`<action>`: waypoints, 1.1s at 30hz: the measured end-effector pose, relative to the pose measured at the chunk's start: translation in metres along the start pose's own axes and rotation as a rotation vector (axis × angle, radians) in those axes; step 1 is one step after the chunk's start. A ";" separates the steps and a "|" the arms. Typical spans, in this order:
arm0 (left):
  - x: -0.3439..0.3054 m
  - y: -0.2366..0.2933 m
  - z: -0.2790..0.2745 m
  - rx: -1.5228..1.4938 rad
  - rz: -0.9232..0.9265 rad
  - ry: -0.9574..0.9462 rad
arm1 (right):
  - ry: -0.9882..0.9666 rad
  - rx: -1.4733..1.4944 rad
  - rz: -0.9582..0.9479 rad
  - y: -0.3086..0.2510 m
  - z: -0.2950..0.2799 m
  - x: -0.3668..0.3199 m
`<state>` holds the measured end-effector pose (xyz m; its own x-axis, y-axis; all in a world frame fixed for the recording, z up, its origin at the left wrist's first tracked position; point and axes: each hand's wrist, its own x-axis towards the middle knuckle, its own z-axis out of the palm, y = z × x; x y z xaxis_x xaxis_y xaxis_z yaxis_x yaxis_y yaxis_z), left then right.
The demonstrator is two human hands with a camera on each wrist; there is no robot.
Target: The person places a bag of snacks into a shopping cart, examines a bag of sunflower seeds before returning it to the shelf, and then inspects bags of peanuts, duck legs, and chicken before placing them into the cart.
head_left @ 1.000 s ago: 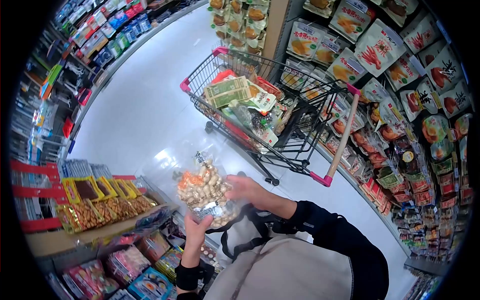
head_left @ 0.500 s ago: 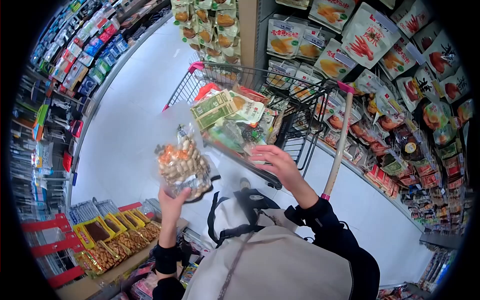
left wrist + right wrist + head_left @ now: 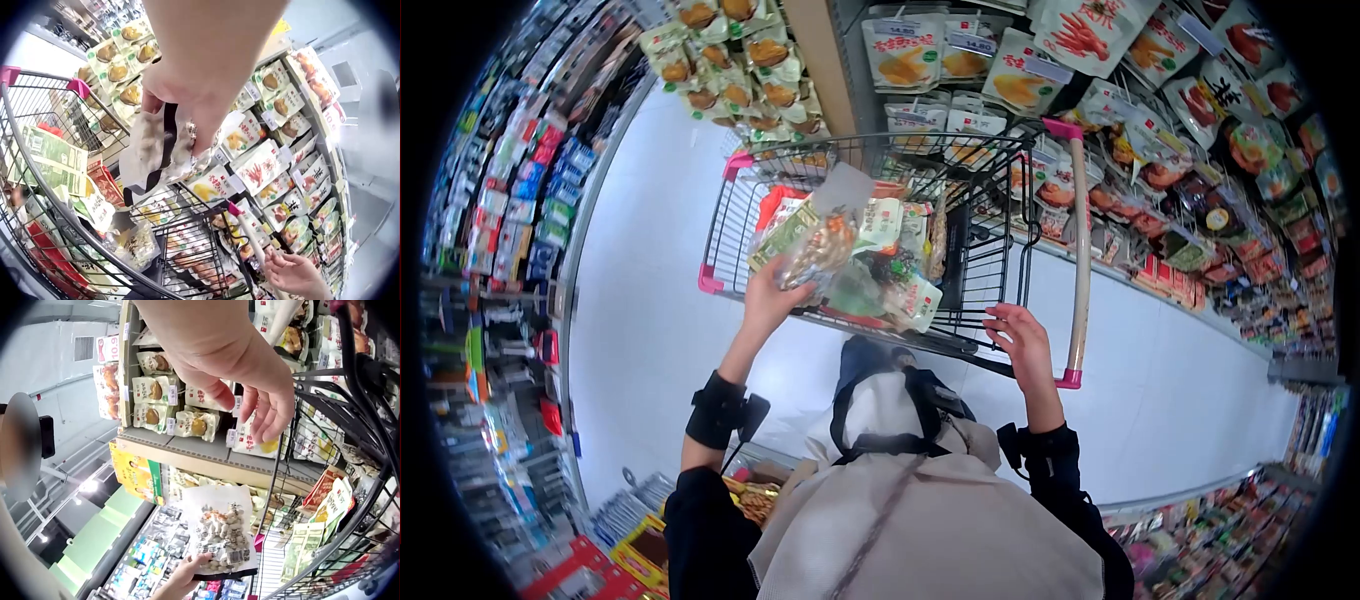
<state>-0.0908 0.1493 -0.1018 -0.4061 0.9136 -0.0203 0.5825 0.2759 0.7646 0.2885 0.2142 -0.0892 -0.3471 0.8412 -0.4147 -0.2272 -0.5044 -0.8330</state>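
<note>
Packet (image 3: 222, 528) juts from the left hand (image 3: 772, 298) gripping its edge, well apart from the relaxed right hand (image 3: 1024, 342).

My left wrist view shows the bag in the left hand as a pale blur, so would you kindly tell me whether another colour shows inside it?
Observer: Yes, in the right wrist view the bag shows orange pieces among pale pieces.
Operator: Thank you; is the right hand holding the cart handle, which it overlaps in my view?
Observer: No, the head view shows a gap between them.
</note>
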 end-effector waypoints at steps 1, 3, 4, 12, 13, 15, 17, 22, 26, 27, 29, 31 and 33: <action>0.017 0.000 0.004 0.008 0.020 -0.044 | 0.047 0.000 -0.010 0.002 0.005 0.000; 0.047 -0.003 0.014 0.069 0.035 -0.111 | 0.109 0.044 -0.011 0.010 0.015 0.002; 0.060 -0.011 0.021 0.073 0.031 -0.157 | 0.140 0.061 -0.007 0.015 0.020 0.003; 0.153 -0.056 0.102 0.144 -0.003 -0.510 | 0.328 0.171 0.065 0.046 0.070 0.022; 0.160 -0.059 0.116 0.170 0.004 -0.529 | 0.346 0.177 0.066 0.053 0.073 0.021; 0.173 -0.066 0.142 0.199 -0.012 -0.589 | 0.382 0.189 0.067 0.065 0.079 0.019; 0.183 -0.085 0.175 0.043 -0.046 -0.600 | 0.425 0.220 0.082 0.070 0.089 0.016; 0.200 -0.082 0.215 0.190 -0.168 -0.672 | 0.539 0.283 0.121 0.087 0.098 0.005; 0.206 -0.091 0.247 0.201 -0.081 -0.579 | 0.588 0.317 0.124 0.094 0.101 0.000; 0.206 -0.086 0.249 0.196 -0.022 -0.534 | 0.596 0.323 0.123 0.095 0.102 0.000; 0.211 -0.079 0.252 0.149 -0.129 -0.595 | 0.611 0.326 0.124 0.099 0.101 -0.002; 0.220 -0.087 0.266 0.176 -0.108 -0.638 | 0.629 0.325 0.129 0.102 0.102 -0.003; 0.221 -0.096 0.277 0.120 -0.036 -0.595 | 0.646 0.318 0.134 0.100 0.103 -0.005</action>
<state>-0.0416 0.4077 -0.3584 0.0164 0.9037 -0.4279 0.6648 0.3098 0.6797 0.1736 0.1393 -0.1321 0.1935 0.6656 -0.7208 -0.5079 -0.5606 -0.6540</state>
